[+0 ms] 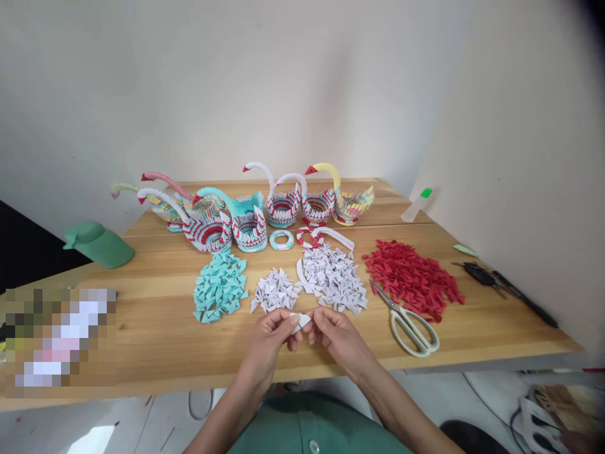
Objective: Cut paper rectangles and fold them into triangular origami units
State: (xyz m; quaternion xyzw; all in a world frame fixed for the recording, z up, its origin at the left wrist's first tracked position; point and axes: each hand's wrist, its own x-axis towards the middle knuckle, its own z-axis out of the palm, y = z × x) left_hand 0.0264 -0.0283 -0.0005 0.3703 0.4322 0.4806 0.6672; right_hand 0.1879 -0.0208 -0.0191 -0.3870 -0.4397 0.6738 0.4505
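Observation:
My left hand (274,333) pinches a small white folded paper piece (300,321) between thumb and fingers, just above the table's near edge. At its other end my right hand (335,333) has its thumb and fingers closed together on the tip. Right behind my hands lie a small pile of white paper triangles (276,290) and a larger white pile (338,277). To the left is a turquoise pile (220,287) of the same folded pieces, to the right a red pile (411,274). A curved white strip (335,237) of joined pieces rests behind the larger white pile.
Several paper swans (282,205) stand along the back. Before them lie a turquoise-and-white ring (282,239) and a red-and-white ring (302,238). Scissors (413,331) lie at right, near keys (477,273) and a black pen (529,301). A green bottle (101,244) is at left.

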